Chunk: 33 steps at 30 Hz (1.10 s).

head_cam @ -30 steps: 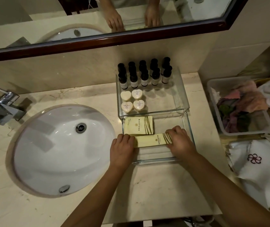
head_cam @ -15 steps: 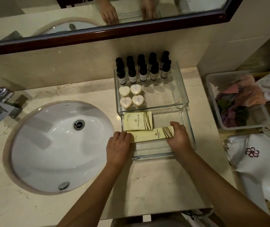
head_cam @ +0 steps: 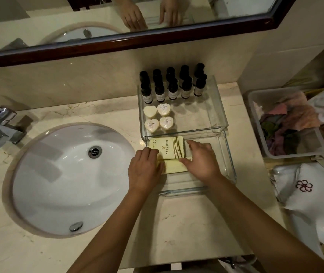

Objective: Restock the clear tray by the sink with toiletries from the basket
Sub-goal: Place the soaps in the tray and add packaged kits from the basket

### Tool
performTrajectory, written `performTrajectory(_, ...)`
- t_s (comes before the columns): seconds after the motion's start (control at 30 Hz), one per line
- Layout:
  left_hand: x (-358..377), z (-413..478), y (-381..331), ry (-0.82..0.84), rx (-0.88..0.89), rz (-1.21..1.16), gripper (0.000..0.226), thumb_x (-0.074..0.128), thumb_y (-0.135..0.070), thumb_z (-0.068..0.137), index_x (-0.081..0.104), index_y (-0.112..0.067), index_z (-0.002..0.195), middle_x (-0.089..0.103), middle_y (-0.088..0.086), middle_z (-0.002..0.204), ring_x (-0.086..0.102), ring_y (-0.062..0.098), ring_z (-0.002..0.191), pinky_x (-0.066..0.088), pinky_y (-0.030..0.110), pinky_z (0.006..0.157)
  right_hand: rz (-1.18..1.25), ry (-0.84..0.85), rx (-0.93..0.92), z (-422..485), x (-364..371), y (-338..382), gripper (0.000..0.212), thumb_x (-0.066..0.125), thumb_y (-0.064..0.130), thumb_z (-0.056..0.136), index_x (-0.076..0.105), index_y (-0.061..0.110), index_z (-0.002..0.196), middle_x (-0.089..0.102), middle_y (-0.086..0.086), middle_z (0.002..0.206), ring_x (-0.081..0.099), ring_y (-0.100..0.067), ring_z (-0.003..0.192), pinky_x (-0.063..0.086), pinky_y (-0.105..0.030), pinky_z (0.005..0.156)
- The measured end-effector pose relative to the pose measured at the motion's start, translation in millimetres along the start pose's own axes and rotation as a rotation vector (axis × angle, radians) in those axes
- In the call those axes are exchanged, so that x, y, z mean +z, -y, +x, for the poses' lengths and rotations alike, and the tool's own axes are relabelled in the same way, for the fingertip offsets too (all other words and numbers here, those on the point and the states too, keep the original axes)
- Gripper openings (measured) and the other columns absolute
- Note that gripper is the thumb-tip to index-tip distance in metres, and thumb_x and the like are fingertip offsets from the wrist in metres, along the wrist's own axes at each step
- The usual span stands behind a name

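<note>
One white sink (head_cam: 68, 180) lies left of the clear tray (head_cam: 200, 115). In its near compartment, the left hand (head_cam: 145, 168) curls its fingers round the long yellow packet (head_cam: 175, 166), while the right hand (head_cam: 202, 160) lays loosely spread fingers over it and the square packet (head_cam: 167, 147).

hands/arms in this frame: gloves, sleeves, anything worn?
Nothing worn that shows. The left hand and right hand are bare, with no gloves, and no ring is visible on the fingers. The left forearm and right forearm are bare down to the bottom edge of the view: no sleeves, watch or wristband in sight.
</note>
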<state>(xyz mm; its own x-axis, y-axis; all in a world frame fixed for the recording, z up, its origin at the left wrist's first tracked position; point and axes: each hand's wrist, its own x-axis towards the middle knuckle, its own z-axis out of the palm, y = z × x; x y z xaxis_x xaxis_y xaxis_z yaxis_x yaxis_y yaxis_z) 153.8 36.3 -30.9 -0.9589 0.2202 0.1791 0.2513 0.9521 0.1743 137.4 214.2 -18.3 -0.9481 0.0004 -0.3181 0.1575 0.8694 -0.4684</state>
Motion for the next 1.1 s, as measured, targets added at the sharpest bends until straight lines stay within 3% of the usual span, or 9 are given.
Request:
performTrajectory(0.13,6.2,19.0,0.0,0.091,-0.004,0.038,0.045,0.086,-0.024,0.055,0.066,-0.01,0.093,0.066,0.006,0.083,0.06,0.025,0.071,0.046,0.03,0.051,-0.127,0.081,-0.03,9.8,9.9,11.1,0.071,0.061,0.037,0.086,0.028,0.014,0.144,0.054,-0.007,0.13,0.041,-0.028,0.119,0.036,-0.038,0.099)
performTrajectory(0.4,11.3,19.3,4.8,0.101,0.018,0.058,0.04,0.084,-0.032,0.06,0.067,-0.012,0.09,0.066,0.005,0.081,0.059,0.024,0.069,0.045,0.028,0.048,-0.116,0.072,-0.025,18.2,14.3,7.1,0.065,0.059,0.032,0.089,0.029,0.015,0.145,0.054,-0.005,0.134,0.044,-0.028,0.119,0.037,-0.038,0.101)
performTrajectory(0.57,10.6,21.1,3.9,0.083,0.044,0.079,0.04,0.085,-0.032,0.06,0.068,-0.013,0.09,0.066,0.006,0.08,0.059,0.024,0.069,0.045,0.026,0.048,0.019,0.038,0.051,19.9,11.6,8.1,0.06,0.067,0.026,0.082,0.042,0.019,0.136,0.061,-0.004,0.125,0.047,-0.029,0.114,0.04,-0.038,0.096)
performTrajectory(0.7,11.2,23.4,2.4,0.069,0.063,0.085,0.041,0.085,-0.031,0.059,0.07,-0.012,0.093,0.066,0.006,0.079,0.059,0.025,0.068,0.045,0.025,0.048,0.023,0.049,0.039,20.7,13.6,7.6,0.047,0.063,0.02,0.082,0.05,0.022,0.127,0.065,-0.005,0.117,0.048,-0.031,0.11,0.041,-0.037,0.093)
performTrajectory(0.93,13.6,26.1,2.6,0.058,0.15,0.095,0.055,0.085,-0.025,0.058,0.069,-0.014,0.109,0.067,0.006,0.088,0.06,0.025,0.073,0.046,0.027,0.05,0.012,0.098,0.115,26.2,15.9,-2.6,0.059,0.061,0.022,0.075,0.045,0.029,0.132,0.063,-0.007,0.115,0.047,-0.031,0.113,0.039,-0.039,0.096)
performTrajectory(1.1,13.3,27.8,1.2,0.013,0.24,0.09,0.043,0.085,-0.02,0.058,0.073,-0.016,0.098,0.068,0.003,0.081,0.059,0.024,0.067,0.044,0.026,0.047,-0.025,0.163,0.077,30.0,17.3,1.2,0.07,0.057,0.021,0.073,0.037,0.029,0.139,0.065,-0.009,0.106,0.049,-0.031,0.11,0.037,-0.038,0.095)
